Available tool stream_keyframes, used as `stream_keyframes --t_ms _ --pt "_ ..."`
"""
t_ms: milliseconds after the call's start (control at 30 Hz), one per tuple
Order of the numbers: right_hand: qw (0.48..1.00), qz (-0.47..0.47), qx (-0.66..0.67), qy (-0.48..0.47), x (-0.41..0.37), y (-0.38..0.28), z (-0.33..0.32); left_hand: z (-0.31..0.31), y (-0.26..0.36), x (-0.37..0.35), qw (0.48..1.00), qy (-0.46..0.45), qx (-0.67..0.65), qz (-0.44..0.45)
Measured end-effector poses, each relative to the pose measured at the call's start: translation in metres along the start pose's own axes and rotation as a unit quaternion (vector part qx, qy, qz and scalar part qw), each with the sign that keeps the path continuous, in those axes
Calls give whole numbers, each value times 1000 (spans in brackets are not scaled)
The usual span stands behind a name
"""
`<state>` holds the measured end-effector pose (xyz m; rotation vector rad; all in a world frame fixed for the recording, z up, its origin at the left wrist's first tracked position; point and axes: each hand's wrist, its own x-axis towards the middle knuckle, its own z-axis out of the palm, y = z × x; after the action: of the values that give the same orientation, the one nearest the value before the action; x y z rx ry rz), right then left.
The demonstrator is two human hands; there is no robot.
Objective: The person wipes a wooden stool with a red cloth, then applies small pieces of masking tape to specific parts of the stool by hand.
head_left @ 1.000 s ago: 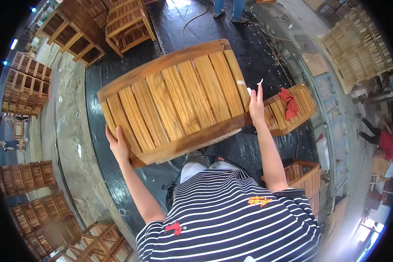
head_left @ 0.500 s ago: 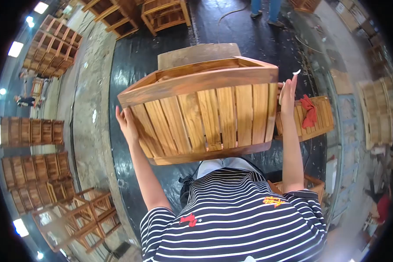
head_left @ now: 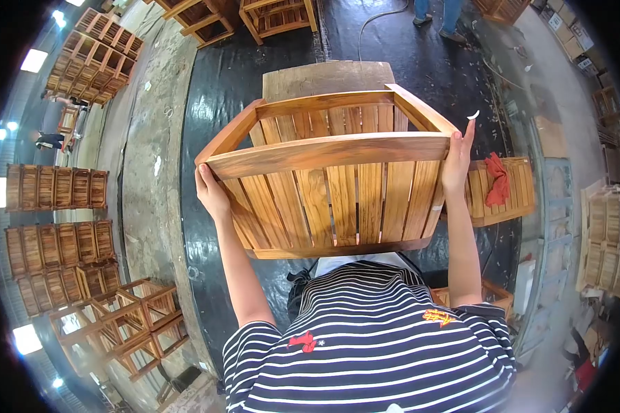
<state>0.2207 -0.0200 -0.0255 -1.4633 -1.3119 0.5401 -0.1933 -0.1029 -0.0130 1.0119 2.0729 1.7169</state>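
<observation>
A slatted wooden furniture frame (head_left: 331, 151) is tilted in front of my body, with vertical slats on its near and far sides and an open top between the rails. My left hand (head_left: 212, 194) grips its left top corner, the fingertips curled on the rail's end. At the right top corner, my right hand (head_left: 456, 165) holds the frame with the thumb against the rail. One finger there points up and bears a small white strip (head_left: 473, 115) at its tip; the other fingers are mostly hidden. Behind the frame shows a flat wooden board (head_left: 310, 79).
To the right lies another slatted wooden piece (head_left: 513, 193) with a red cloth (head_left: 497, 180) on it. Wooden stools (head_left: 279, 17) stand ahead, near a person's legs (head_left: 441, 14) and a hose (head_left: 375, 20). Stacked wooden furniture (head_left: 58, 189) lines the left. Black sheeting (head_left: 220, 103) covers the floor.
The frame has tipped so that its open top and far slats show more. Both hands now sit at its top corners; the right fingers, stretched flat before, have closed in on the rail.
</observation>
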Motion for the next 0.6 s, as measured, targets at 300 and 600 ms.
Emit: stream_keyframes --t_ms 300,600 --pt "999 14 30 -14 104 49 47 33 -21 77 988 -103 114 5" --pt "994 75 -44 -65 69 76 29 30 -52 46 983 -137 109 -46"
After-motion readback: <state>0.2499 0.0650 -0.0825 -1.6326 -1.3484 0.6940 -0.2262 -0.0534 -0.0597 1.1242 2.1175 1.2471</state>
